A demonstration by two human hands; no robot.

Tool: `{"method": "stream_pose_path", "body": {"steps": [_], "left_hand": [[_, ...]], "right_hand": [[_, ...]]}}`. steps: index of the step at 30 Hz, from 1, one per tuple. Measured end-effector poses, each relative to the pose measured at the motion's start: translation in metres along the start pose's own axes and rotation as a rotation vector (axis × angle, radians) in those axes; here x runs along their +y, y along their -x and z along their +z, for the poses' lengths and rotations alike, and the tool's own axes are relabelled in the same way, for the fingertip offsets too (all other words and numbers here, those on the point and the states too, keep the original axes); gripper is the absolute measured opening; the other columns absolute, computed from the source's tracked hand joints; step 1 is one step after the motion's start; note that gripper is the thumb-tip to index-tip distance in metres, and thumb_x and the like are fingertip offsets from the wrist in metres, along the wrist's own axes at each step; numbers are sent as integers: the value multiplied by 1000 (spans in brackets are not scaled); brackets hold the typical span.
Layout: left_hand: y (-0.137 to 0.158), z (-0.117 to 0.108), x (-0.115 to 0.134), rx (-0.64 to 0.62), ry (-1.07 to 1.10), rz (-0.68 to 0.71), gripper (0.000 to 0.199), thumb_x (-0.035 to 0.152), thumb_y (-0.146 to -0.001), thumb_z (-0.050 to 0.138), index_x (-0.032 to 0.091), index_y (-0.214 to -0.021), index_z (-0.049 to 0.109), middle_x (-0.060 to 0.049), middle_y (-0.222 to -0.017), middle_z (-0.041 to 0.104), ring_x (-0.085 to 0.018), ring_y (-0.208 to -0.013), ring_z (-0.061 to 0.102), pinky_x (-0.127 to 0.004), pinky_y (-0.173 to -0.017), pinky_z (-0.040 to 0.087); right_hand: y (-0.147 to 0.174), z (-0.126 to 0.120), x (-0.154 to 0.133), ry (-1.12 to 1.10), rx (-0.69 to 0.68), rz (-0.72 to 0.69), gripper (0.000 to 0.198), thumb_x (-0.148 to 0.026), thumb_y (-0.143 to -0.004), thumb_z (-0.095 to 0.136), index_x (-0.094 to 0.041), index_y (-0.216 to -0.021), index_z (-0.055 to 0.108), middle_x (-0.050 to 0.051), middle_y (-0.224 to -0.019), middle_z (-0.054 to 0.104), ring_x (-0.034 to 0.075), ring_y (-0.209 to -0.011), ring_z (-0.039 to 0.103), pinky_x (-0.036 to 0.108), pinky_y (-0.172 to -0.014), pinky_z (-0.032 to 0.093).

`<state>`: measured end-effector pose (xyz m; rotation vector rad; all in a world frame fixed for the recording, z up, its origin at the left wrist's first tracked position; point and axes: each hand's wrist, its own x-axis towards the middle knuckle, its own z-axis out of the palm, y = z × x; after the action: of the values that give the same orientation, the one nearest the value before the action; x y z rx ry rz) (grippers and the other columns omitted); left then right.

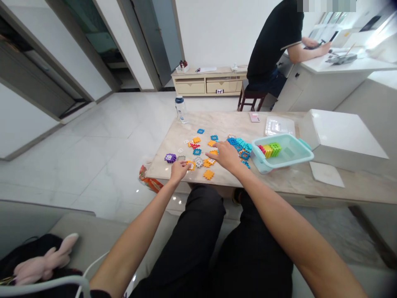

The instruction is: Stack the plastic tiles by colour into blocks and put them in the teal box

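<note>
My left hand [179,171] pinches the edge of an orange interlocking tile [191,166] near the table's front edge. Above the scattered pieces my right hand [228,155] reaches out with its fingers apart and nothing visible in them. Just beyond it lies a pile of blue interlocking tiles [240,145]. A purple stack of tiles [170,157] sits left of my left hand. Between the hands are a grey tile [198,162] and several orange ones, among them a loose orange tile [209,174]. Red pieces [194,145] lie farther back.
A light teal bin [291,162] holds a row of red, yellow and green tiles [269,150]. Behind it are a clear plastic box [279,126] and a pink phone [254,117]. A white box [347,132] stands right, a water bottle [180,110] back left. Another person [273,45] sits beyond.
</note>
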<state>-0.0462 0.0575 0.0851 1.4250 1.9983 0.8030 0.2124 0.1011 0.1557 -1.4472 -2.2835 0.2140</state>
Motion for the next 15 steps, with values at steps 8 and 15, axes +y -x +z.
{"method": "stream_pose_path", "body": {"steps": [8, 15], "left_hand": [[-2, 28, -27, 11, -156, -161, 35, 37, -84, 83, 15, -111, 79, -16, -108, 85, -29, -104, 80, -32, -87, 57], [-2, 24, -24, -1, -313, -202, 28, 48, -85, 78, 21, -91, 79, -13, -109, 85, -32, -107, 77, -32, -83, 51]], "right_hand": [[22, -3, 24, -3, -81, 74, 33, -40, -105, 64, -16, -119, 81, 16, -123, 80, 33, -123, 70, 41, -105, 55], [20, -7, 23, -33, -88, 53, 28, -32, -105, 61, -17, -112, 83, 17, -121, 81, 34, -122, 71, 42, -104, 56]]}}
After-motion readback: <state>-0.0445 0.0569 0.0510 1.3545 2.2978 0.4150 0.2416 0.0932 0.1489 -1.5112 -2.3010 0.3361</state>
